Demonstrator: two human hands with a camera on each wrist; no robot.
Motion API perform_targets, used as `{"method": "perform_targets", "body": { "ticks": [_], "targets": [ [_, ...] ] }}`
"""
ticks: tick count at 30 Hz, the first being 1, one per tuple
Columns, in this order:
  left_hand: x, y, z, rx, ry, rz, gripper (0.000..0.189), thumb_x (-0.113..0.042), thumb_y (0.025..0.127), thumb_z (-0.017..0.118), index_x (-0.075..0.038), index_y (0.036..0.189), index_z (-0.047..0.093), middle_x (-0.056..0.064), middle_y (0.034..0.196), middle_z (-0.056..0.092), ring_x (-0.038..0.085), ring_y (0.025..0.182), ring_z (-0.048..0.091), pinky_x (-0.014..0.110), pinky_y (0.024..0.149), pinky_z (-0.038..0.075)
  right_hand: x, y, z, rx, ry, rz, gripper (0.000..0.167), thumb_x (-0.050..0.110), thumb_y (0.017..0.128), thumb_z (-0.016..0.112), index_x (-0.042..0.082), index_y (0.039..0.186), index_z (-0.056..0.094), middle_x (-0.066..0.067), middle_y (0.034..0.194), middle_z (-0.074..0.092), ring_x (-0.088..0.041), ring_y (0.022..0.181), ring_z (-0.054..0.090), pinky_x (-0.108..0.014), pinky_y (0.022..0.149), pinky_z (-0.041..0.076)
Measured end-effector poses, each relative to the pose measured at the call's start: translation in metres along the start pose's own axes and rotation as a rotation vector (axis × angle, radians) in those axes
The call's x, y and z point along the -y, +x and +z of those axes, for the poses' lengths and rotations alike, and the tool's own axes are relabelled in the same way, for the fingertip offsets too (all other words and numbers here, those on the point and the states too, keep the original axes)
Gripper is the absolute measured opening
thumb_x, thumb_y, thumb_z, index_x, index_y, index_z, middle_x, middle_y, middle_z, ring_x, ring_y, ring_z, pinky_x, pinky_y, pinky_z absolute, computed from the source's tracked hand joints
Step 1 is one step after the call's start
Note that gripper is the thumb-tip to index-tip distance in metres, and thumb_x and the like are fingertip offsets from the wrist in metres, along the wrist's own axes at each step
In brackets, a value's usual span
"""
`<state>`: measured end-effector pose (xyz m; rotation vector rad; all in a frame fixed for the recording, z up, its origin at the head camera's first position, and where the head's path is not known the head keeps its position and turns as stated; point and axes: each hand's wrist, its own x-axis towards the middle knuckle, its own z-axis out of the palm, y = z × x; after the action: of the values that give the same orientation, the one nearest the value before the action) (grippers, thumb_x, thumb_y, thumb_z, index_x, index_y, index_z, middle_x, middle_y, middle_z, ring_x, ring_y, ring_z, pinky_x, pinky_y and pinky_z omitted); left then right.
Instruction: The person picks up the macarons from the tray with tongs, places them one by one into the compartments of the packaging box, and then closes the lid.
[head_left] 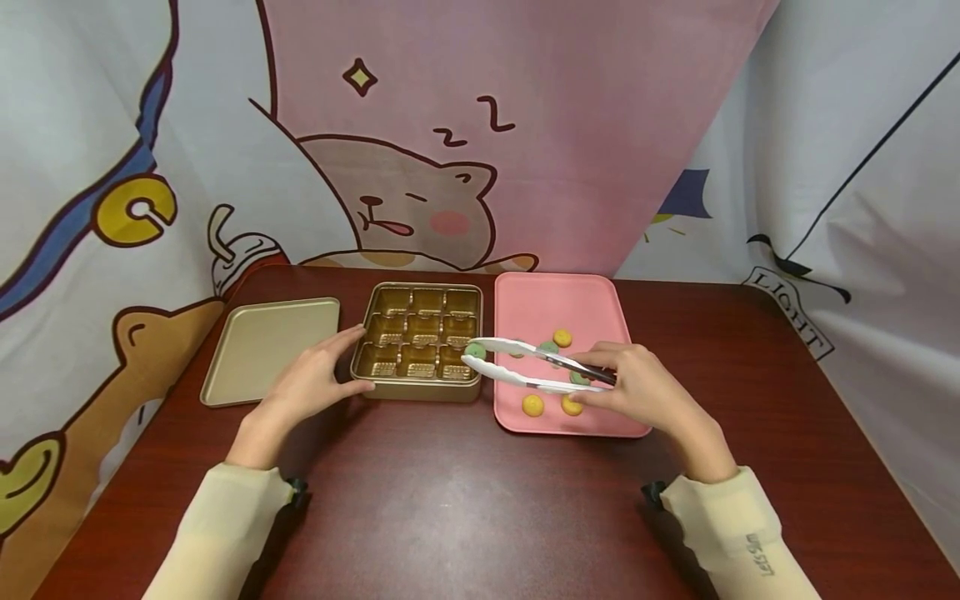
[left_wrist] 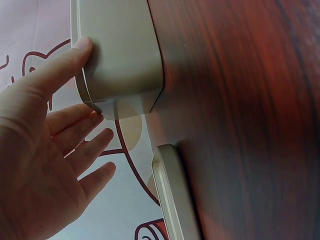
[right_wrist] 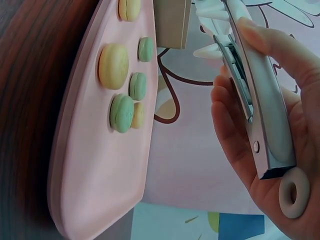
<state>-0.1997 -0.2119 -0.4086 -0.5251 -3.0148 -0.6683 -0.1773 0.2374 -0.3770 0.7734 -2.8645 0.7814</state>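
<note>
My left hand touches the left front corner of a gold square tin, thumb against its front wall and fingertips near its side, the other fingers loosely spread. Inside the tin is a gold insert with rows of square compartments. My right hand holds white-tipped tongs over the pink tray. Between the tongs' tips is a green macaron, overlapping the right front compartment of the tin in the head view. In the right wrist view, yellow macarons and green macarons lie on the tray.
A flat gold lid lies left of the tin on the dark red wooden table. The pink tray stands close along the tin's right side. Cloth with cartoon drawings hangs behind the table and at both sides.
</note>
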Motion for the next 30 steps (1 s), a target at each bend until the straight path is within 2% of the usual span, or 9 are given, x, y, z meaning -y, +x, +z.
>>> {"method": "perform_targets", "body": {
  "ticks": [17,30],
  "targets": [
    [0.0003,-0.0003,0.0003,-0.002,0.001,0.003,0.089,-0.037,0.082,0.081,-0.005,0.152,0.039,0.016,0.158,0.039,0.042,0.142,0.041,0.058,0.113,0.036,0.0078,0.0061,0.0046,0.036,-0.002,0.014,0.055,0.029,0.072,0.09,0.009,0.12,0.073,0.0,0.097,0.073,-0.013,0.078,0.058,-0.025,0.067,0.048],
    [-0.0009,-0.0003,0.0017,-0.016,-0.004,0.012,0.086,-0.035,0.081,0.082,-0.005,0.151,0.041,0.016,0.158,0.04,0.042,0.141,0.042,0.058,0.113,0.036,0.008,0.0066,0.0071,0.046,0.025,0.022,0.056,0.029,0.073,0.09,0.007,0.121,0.072,-0.003,0.1,0.074,-0.016,0.081,0.06,-0.027,0.069,0.049]
  ]
}}
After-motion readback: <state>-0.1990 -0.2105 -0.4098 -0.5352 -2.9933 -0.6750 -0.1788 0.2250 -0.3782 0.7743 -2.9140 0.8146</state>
